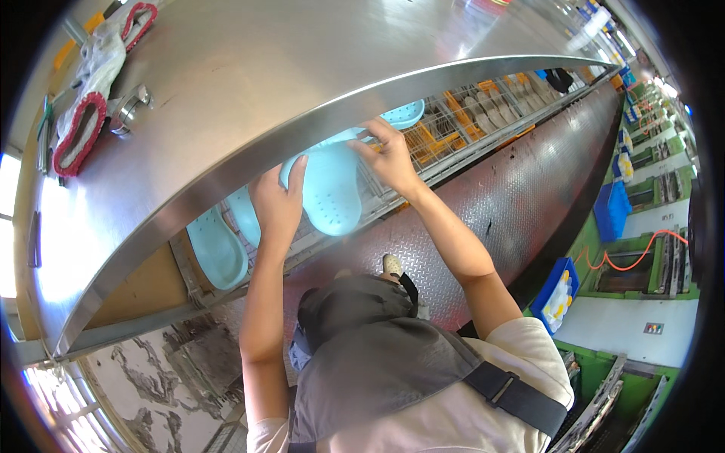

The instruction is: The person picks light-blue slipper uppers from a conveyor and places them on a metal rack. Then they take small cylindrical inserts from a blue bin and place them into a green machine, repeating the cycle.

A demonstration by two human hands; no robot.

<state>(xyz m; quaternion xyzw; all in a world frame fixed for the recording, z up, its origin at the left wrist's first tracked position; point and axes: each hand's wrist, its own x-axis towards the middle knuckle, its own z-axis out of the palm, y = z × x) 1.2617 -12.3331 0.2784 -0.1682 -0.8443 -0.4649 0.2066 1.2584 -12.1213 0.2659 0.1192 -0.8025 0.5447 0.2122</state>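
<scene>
Just under the front edge of a metal table, both my hands are at a light blue insole (332,192) with small dimples or holes at its ends. My left hand (276,202) grips its left edge, thumb upright and the other fingers mostly hidden. On the far right side, my right hand (389,160) pinches the upper edge between thumb and fingers. More light blue insoles lie on the rack below: one at the far left (219,249), one (243,214) beside my left hand, and part of another (405,113) beyond my right hand. The table edge covers their upper parts.
The metal tabletop (249,68) overhangs the wire rack (445,140). Gloves with red cuffs (79,136) and a metal tool (130,112) lie at its left. Orange frames with grey sole shapes (491,109) fill the rack's right. Green machines (642,260) stand behind me over patterned metal flooring (498,196).
</scene>
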